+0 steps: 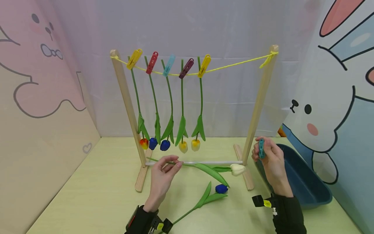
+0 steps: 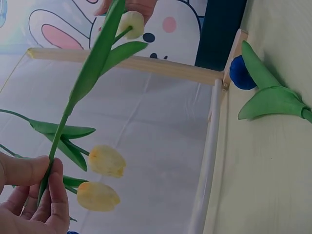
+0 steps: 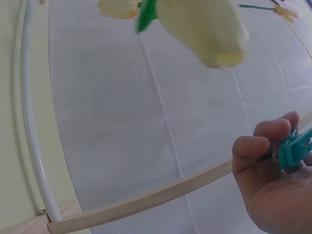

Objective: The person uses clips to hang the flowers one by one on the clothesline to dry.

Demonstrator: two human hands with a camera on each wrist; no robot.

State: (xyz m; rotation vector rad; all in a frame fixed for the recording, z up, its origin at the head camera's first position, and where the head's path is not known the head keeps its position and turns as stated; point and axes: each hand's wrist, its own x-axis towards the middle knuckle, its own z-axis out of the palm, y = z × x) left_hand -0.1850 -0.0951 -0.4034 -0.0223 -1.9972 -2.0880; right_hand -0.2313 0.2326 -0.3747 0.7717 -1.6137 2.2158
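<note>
Between thumb and fingers my left hand (image 1: 164,177) pinches the stem of a white artificial tulip (image 1: 238,169), whose bloom points right. The same tulip (image 2: 92,73) slants upward in the left wrist view. My right hand (image 1: 271,161) holds a teal clothespin (image 1: 261,148) above the edge of a dark blue basin. In the right wrist view the clothespin (image 3: 295,148) sits against the curled fingers. Below the held flower, a blue tulip (image 1: 221,188) lies on the table.
A yellow string (image 1: 233,62) spans two wooden posts (image 1: 261,104). Several tulips hang from it head down by coloured clothespins (image 1: 152,62), mostly on the left half. The dark blue basin (image 1: 318,204) stands at the right. A white rod (image 1: 210,162) joins the posts low down.
</note>
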